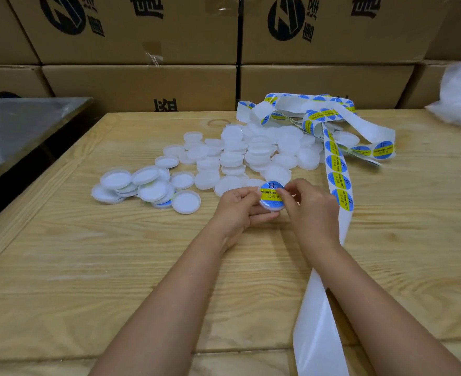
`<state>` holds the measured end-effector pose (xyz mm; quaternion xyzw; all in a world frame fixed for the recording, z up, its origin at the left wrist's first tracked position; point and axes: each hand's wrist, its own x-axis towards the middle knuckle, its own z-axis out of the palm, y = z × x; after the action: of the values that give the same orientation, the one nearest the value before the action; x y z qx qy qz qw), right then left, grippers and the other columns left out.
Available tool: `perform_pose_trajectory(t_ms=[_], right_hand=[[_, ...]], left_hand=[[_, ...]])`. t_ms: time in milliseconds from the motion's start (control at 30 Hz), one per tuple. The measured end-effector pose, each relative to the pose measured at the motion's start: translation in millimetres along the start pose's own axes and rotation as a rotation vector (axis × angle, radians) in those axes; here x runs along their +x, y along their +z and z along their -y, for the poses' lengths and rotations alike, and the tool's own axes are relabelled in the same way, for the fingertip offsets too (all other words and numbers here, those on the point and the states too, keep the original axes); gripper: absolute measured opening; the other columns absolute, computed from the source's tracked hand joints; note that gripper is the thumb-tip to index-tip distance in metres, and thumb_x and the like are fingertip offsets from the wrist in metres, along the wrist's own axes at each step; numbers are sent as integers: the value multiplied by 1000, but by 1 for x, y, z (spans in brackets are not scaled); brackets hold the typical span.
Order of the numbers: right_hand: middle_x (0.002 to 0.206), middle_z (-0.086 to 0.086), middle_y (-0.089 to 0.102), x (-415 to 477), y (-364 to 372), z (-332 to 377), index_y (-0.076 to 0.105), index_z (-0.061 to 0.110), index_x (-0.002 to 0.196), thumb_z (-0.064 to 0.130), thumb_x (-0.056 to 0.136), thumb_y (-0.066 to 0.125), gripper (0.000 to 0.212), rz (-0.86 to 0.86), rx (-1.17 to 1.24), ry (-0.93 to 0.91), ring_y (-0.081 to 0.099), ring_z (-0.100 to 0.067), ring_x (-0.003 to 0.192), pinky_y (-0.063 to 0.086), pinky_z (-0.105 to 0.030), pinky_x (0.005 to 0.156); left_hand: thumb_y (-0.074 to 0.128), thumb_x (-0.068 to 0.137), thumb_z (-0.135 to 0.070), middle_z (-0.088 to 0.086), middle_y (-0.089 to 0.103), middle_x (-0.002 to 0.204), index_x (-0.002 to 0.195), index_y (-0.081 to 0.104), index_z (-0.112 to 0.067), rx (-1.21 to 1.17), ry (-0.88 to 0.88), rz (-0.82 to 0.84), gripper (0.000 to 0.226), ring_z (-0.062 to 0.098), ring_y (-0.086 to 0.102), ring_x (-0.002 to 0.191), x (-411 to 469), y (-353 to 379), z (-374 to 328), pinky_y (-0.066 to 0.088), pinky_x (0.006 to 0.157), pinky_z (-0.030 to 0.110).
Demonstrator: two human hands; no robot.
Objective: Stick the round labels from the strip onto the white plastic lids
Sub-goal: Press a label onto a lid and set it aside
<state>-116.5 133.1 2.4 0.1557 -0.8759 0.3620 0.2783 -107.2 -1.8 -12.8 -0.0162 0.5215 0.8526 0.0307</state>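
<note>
Label [269,192] lies flat on lid [274,207], left hand [237,207] gripping lid from left, right hand [308,204] pinching label's right edge.

One strip [337,183] — dozens of lids [232,158] — left hand [237,207], right hand [310,204].

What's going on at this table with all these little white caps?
A person is labelling lids by hand. The left hand holds one white lid, while the right hand pinches the edge of a blue-and-yellow round label lying on its top. The label strip trails along the right of the wooden table, and a pile of plain lids sits behind the hands.
</note>
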Motion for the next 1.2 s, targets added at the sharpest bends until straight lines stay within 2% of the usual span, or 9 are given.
perform_pose_trajectory(t_ms=[100, 233, 400, 467, 567, 700, 833, 1067, 1200], right_hand=[[77, -15, 68, 1, 2, -2, 68, 4, 98, 21, 88, 65, 20, -25, -23, -21, 62, -34, 76, 40, -40, 67], [73, 7, 66, -1, 2, 0, 36, 28, 143, 21, 84, 68, 67, -33, 67, 68, 59, -16, 67, 41, -28, 67], [72, 0, 62, -1, 6, -5, 64, 15, 98, 28, 87, 64, 18, -86, 144, 170, 61, -20, 72, 41, -27, 63], [77, -3, 62, -3, 10, -5, 59, 14, 88, 34, 87, 62, 20, -76, 166, 228, 58, -20, 74, 40, -30, 63], [89, -2, 61, -4, 13, -4, 51, 15, 91, 41, 85, 63, 29, -39, 223, 299, 57, -19, 83, 43, -31, 71], [100, -2, 57, -4, 16, -3, 51, 11, 103, 34, 80, 71, 38, 7, 299, 274, 53, -14, 88, 36, -13, 68], [105, 8, 55, -4, 14, 1, 48, 20, 109, 26, 79, 73, 40, 108, 464, 240, 57, -5, 88, 49, -22, 74], [101, 19, 59, 1, 4, 2, 53, 33, 93, 12, 81, 71, 31, 116, 572, 130, 59, 5, 80, 47, -9, 63], [91, 13, 66, 3, 0, -2, 57, 33, 80, 13, 86, 65, 22, 41, 532, 159, 66, -13, 80, 56, -36, 70]], left_hand=[[45, 96, -3, 16, 72, 84, 99, 62, 5, -45, 1, 17, 19, 26, 71, 79, 0, 0, -1, 58, 67, 29], [44, 96, -2, 17, 72, 87, 100, 61, 4, -78, -9, 68, 19, 27, 71, 82, -2, -3, -1, 58, 69, 32], [43, 97, -5, 16, 72, 92, 105, 60, 2, -45, -20, 159, 20, 27, 71, 86, -3, -3, 0, 58, 74, 36], [44, 96, -5, 15, 72, 90, 104, 60, 1, -10, -10, 161, 19, 26, 71, 85, -3, -4, 1, 58, 76, 37], [45, 95, -5, 15, 72, 89, 103, 60, 0, 28, 3, 165, 18, 25, 71, 84, -4, -3, 2, 58, 77, 37], [46, 95, -6, 15, 72, 94, 112, 59, 3, -20, 23, 125, 23, 26, 70, 88, -3, -3, 2, 58, 77, 35], [54, 87, -15, 15, 71, 98, 110, 62, -1, -127, 36, 114, 28, 27, 70, 91, -3, -4, -1, 58, 74, 33], [52, 86, -15, 15, 72, 98, 100, 67, -4, -224, 38, 137, 23, 26, 70, 89, -2, -8, -3, 57, 70, 31], [45, 93, -12, 13, 72, 95, 106, 63, -3, -159, 10, 150, 24, 27, 71, 86, -1, -9, -4, 58, 67, 29]])
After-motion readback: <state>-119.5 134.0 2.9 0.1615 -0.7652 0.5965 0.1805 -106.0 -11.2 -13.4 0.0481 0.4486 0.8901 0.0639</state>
